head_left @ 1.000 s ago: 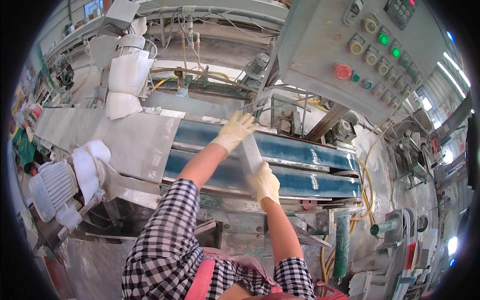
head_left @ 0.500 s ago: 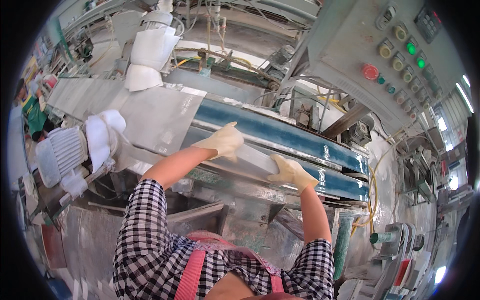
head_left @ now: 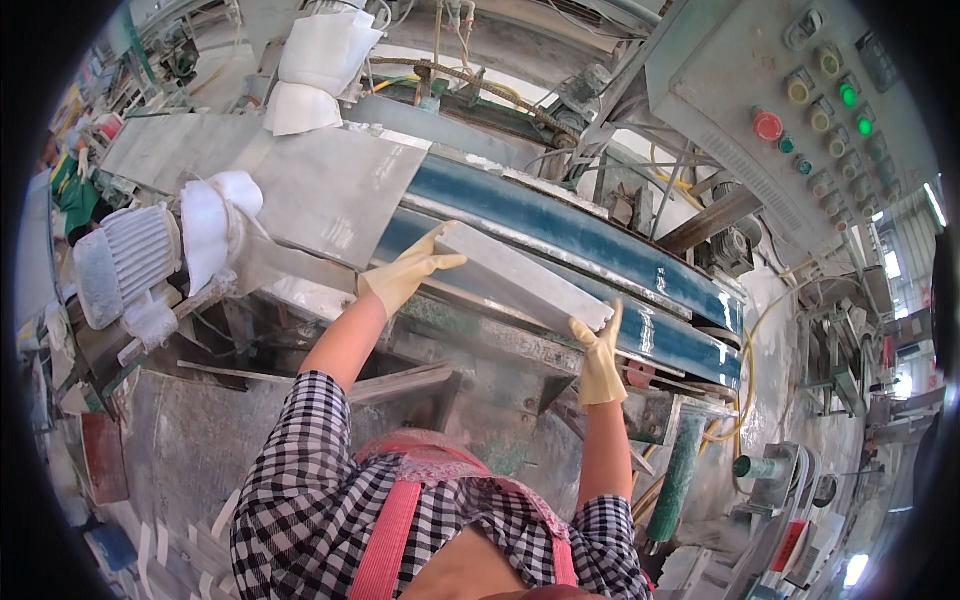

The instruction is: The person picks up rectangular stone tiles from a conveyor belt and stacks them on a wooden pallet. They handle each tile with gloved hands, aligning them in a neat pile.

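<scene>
A long pale grey block (head_left: 525,277) with a smooth top lies slanted over the near blue conveyor belt (head_left: 655,335); whether it rests on the belt or is held just above, I cannot tell. Both my hands wear cream rubber gloves. My left hand (head_left: 408,272) grips the block's left end, thumb on the near side and fingers toward the far side. At its right end my right hand (head_left: 600,358) holds it the same way, with the fingers pointing up. The block is between the two palms.
A grey metal cover (head_left: 330,195) spans the belts on the left. A wrapped motor (head_left: 130,265) sits at near left. The control panel (head_left: 790,110) with buttons and green lights overhangs the far right. A green pipe (head_left: 678,480) stands at near right. Another person (head_left: 75,195) is at far left.
My gloves have shifted from over the block to its two ends, with the fingers more stretched. The block, blurred before, now shows clearly. The whole view has turned slightly.
</scene>
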### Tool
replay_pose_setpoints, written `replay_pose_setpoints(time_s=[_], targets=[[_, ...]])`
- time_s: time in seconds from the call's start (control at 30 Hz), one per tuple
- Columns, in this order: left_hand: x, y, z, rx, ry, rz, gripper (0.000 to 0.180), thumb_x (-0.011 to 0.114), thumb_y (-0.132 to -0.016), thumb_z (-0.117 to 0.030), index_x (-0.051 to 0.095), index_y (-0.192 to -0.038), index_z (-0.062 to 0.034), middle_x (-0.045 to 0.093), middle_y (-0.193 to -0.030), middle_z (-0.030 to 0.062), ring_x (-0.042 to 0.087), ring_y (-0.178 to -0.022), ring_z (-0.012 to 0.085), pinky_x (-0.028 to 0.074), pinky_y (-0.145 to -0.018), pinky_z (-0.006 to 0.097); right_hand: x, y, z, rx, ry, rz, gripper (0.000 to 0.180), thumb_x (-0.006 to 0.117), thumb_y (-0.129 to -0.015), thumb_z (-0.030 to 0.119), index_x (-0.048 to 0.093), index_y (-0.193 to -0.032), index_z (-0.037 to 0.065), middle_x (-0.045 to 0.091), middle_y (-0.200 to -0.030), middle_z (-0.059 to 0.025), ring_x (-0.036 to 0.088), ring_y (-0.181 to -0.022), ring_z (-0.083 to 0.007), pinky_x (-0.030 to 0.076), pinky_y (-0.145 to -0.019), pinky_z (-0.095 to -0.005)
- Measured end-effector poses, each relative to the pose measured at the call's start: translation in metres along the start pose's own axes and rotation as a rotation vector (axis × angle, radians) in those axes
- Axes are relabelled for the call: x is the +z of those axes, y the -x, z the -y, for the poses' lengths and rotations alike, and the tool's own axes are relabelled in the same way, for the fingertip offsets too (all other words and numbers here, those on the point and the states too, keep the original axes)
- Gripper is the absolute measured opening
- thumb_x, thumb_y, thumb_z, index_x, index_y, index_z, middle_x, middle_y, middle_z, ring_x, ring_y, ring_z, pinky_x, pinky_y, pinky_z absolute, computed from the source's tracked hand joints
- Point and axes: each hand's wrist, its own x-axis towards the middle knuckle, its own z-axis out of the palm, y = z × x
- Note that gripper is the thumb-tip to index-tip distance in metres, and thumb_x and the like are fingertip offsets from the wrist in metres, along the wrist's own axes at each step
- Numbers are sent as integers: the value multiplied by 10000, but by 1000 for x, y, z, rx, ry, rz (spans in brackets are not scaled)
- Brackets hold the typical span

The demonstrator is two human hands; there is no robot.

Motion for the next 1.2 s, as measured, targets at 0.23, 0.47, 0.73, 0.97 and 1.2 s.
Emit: replay_pose_setpoints(time_s=[0.23,0.47,0.73,0.97,1.2], targets=[[20,5,4,60,-256,-96,794,662,-844,-190,269,-1511,-11,336,-1520,208,315,-1421,293,205,-1170,338,-12,-8,-32,-51,-38,67,982,801,-669,183,295,-1494,14,438,-1423,-162,417,-1326,-290,294,-1123,-386],[22,-4,-39,-113,-783,-184,729,817,-663,-127,515,-1322,-46,634,-1187,199,612,-1111,296,483,-922,353,-17,-8,-7,-50,287,213,964,795,-670,184,312,-1487,21,567,-1235,-113,527,-1156,-227,409,-1008,-343],[12,-16,-27,60,-943,-145,564,843,-595,-82,609,-1104,-12,672,-989,200,653,-990,356,514,-802,386,-13,-15,-13,56,435,70,774,846,-641,100,474,-1314,19,604,-1218,-94,582,-1108,-208,452,-964,-330],[-2,-31,-6,-44,-978,-80,576,839,-546,-149,654,-1080,-39,677,-1001,175,669,-924,350,540,-774,421,-19,-20,-15,51,524,56,795,879,-623,74,505,-1323,30,605,-1243,-97,578,-1133,-213,449,-988,-348],[-11,-17,-24,-63,-720,-58,614,870,-566,-119,650,-1129,-11,702,-987,182,698,-896,315,554,-739,372,-13,-6,25,-144,782,-4,874,911,-586,132,477,-1328,-24,599,-1238,-137,571,-1135,-234,442,-1003,-359]])
